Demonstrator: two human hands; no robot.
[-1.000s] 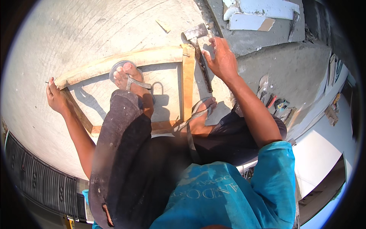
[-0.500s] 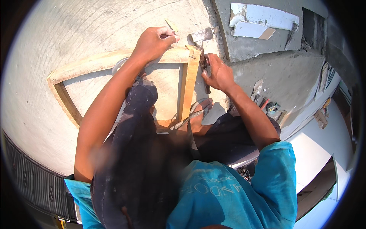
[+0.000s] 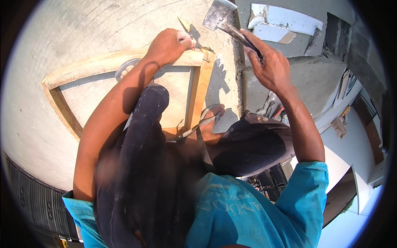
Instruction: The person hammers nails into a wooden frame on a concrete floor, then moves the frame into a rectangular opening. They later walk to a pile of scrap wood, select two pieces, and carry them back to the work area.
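Note:
My right hand [image 3: 271, 66] grips a hatchet [image 3: 220, 15] by its dark handle, raised up and to the right of a wooden frame [image 3: 202, 93]. The hatchet's metal head points away from me. At the frame's far rail, near its right corner, my left hand [image 3: 170, 44] is closed in a pinch; whatever lies between its fingertips is too small to make out. A pale pointed wood sliver [image 3: 184, 23] shows just beyond those fingers. Close by, a small nail-like piece [image 3: 206, 59] sticks out at the corner joint.
My bare foot [image 3: 213, 113] rests right of the frame, and toes [image 3: 126, 71] show at its far rail. Broken white boards [image 3: 289, 20] lie on a grey slab at the far right. Several hand tools [image 3: 273, 106] lie beyond my right knee, beside a raised concrete edge.
My right hand has lifted the hatchet from beside the frame's corner, up and to the right. My left hand has stayed nearly in place, while the frame appears slightly further left.

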